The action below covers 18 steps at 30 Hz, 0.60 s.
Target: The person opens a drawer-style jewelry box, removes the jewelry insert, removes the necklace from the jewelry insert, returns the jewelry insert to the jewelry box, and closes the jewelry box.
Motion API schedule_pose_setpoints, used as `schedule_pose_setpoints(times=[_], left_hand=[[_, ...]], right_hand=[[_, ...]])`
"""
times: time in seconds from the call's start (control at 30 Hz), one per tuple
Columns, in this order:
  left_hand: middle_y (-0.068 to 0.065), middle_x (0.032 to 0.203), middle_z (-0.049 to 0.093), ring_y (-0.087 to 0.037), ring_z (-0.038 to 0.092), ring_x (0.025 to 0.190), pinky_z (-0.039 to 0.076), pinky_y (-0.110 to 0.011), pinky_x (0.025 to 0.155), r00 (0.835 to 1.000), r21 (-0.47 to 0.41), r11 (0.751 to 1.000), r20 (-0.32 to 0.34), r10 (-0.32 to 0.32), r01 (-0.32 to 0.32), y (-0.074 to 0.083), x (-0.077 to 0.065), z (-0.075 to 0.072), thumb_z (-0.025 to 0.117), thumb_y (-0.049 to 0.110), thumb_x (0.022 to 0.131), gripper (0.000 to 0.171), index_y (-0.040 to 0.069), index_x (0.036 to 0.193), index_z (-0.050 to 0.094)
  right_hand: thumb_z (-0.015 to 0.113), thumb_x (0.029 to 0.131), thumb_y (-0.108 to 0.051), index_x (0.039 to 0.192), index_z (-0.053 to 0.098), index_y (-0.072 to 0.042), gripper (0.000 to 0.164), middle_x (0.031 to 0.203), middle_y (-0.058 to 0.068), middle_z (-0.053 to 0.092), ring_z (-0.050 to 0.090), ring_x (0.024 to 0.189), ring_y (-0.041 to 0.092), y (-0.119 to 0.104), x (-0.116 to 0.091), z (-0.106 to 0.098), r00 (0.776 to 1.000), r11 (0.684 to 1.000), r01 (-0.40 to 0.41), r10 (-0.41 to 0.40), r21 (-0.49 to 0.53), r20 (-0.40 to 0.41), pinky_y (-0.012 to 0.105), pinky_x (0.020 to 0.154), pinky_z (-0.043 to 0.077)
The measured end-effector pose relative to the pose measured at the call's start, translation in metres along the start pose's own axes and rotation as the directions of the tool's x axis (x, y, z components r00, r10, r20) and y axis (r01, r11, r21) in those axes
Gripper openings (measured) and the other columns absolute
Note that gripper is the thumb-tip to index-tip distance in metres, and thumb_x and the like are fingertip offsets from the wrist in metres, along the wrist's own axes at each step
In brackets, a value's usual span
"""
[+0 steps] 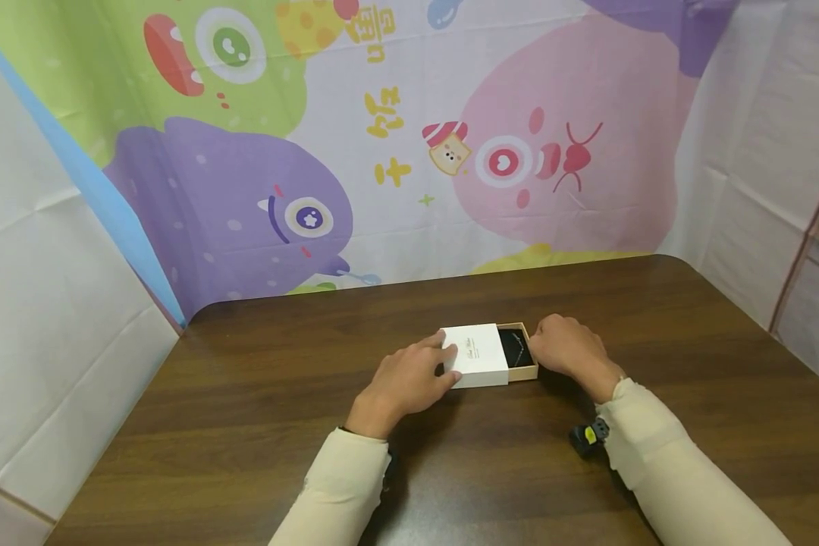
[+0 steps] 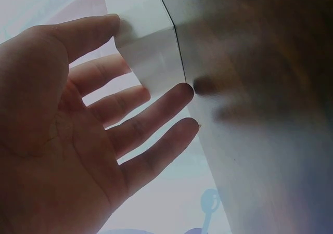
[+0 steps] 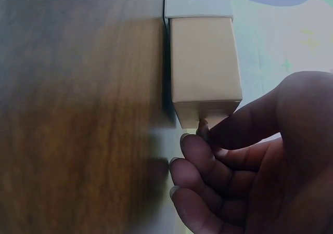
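Note:
On the table lies a drawer-style jewelry box: a white sleeve (image 1: 474, 358) with small lettering on top, and a tan inner drawer (image 1: 522, 374) partly out on its right. Inside the drawer, a thin chain (image 1: 519, 345) rests on a black pad (image 1: 510, 355). My left hand (image 1: 409, 377) grips the sleeve's left end between thumb and fingers; the two lowest fingers in the left wrist view extend past it. At the drawer's right end, my right hand (image 1: 568, 347) pinches a small brown pull tab (image 3: 203, 125), its other fingers curled in the right wrist view.
The brown wooden table (image 1: 259, 364) extends around the box on all sides. A cartoon-printed cloth (image 1: 409, 227) hangs along its back edge, and pale cloth walls (image 1: 54, 265) stand to the left and right.

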State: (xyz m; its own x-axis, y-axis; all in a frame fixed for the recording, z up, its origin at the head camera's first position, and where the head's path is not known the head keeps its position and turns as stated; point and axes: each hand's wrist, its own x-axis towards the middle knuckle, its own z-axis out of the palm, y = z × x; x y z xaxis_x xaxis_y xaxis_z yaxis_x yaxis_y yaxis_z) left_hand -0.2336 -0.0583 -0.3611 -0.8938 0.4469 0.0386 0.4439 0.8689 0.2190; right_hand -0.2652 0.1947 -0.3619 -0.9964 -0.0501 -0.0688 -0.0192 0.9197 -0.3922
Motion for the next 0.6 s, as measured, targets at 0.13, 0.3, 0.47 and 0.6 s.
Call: schedule_pose_setpoints(times=[0.13,0.3,0.47,0.6], left_hand=[[-0.002,0.147,0.033,-0.024,0.042,0.127,0.039,-0.048,0.094,1.000,0.003,1.000,0.001,0.000,0.000,-0.0001,0.0001,0.0002,0.056,0.043,0.090,0.051,0.024,0.136,0.048],[-0.002,0.147,0.033,-0.024,0.042,0.127,0.039,-0.048,0.094,1.000,0.005,1.000,-0.001,0.002,-0.002,-0.0002,0.0000,0.0001,0.056,0.043,0.090,0.051,0.023,0.136,0.048],[-0.002,0.147,0.033,-0.024,0.042,0.127,0.039,-0.048,0.094,1.000,0.006,1.000,-0.003,0.007,-0.007,-0.0005,0.0004,0.0001,0.056,0.043,0.090,0.051,0.023,0.136,0.048],[-0.002,0.147,0.033,-0.024,0.042,0.127,0.039,-0.047,0.093,1.000,0.008,1.000,-0.002,0.008,-0.008,-0.0001,0.0004,0.0000,0.056,0.043,0.090,0.051,0.023,0.136,0.048]], right_hand=[[0.042,0.083,-0.019,0.073,0.061,-0.011,0.023,0.073,0.006,0.056,0.049,0.064,0.025,0.0007,0.0001,-0.0003,1.000,1.000,-0.002,0.002,0.005,0.000,0.040,0.053,0.038],[0.042,0.083,-0.019,0.075,0.062,-0.010,0.024,0.076,0.006,0.058,0.050,0.065,0.025,0.0009,0.0004,-0.0006,1.000,1.000,-0.003,0.003,0.012,0.000,0.039,0.053,0.038],[0.042,0.084,-0.019,0.082,0.064,-0.008,0.024,0.081,0.008,0.059,0.051,0.067,0.025,0.0018,0.0011,-0.0012,1.000,1.000,0.004,-0.004,0.019,0.001,0.039,0.055,0.039],[0.044,0.084,-0.018,0.086,0.065,-0.007,0.025,0.083,0.008,0.060,0.051,0.067,0.025,0.0031,0.0014,-0.0008,1.000,0.999,0.019,-0.018,0.027,-0.011,0.038,0.057,0.039]])
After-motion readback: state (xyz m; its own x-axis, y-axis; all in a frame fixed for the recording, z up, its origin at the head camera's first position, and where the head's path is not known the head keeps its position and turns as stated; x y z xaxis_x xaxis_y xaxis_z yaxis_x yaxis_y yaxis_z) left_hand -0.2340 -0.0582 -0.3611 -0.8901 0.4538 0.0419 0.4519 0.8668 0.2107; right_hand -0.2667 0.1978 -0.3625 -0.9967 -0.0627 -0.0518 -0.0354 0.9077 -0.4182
